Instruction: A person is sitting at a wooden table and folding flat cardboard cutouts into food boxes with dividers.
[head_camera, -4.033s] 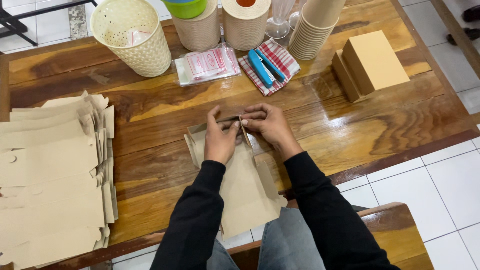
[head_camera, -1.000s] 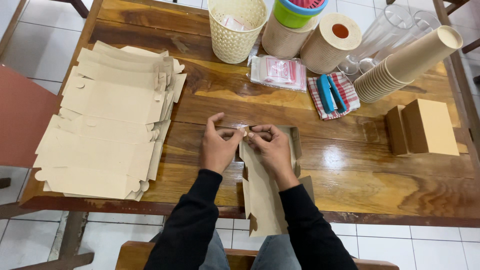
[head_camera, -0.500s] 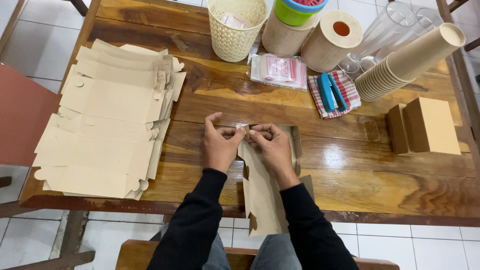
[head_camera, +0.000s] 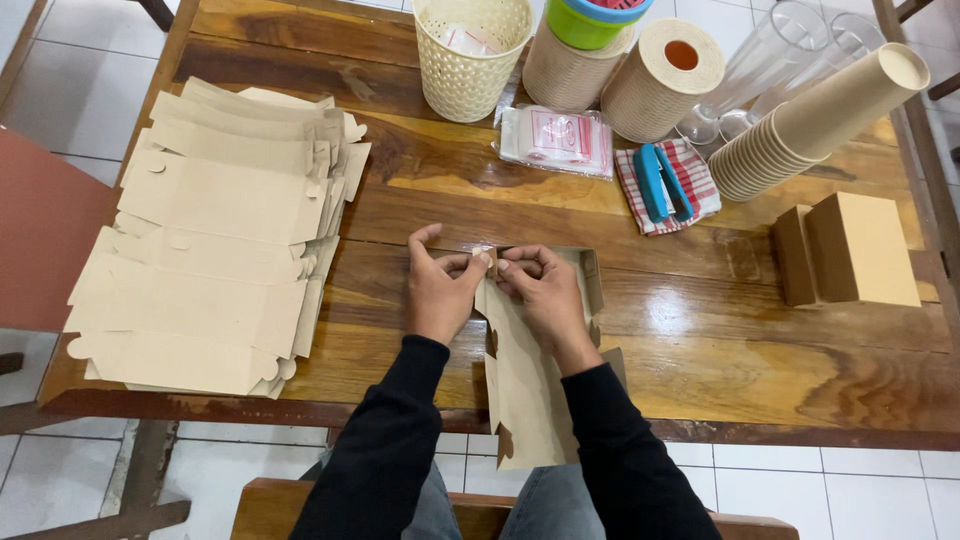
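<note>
The carton blank (head_camera: 530, 370) lies on the bench (head_camera: 760, 330), long axis running away from the person. Left hand (head_camera: 440, 290) and right hand (head_camera: 545, 295) pinch its far edge with curled fingers.

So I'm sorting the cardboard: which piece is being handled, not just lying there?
The flat box blank hanging over the table's near edge; left hand and right hand pinch its far end. The blank stack lies untouched.

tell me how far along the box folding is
Done: two folded brown boxes stand at the table's right. In hand: left hand and right hand pinch the top edge of one flat cardboard blank. Left: a large stack of flat blanks waits on the left.
</note>
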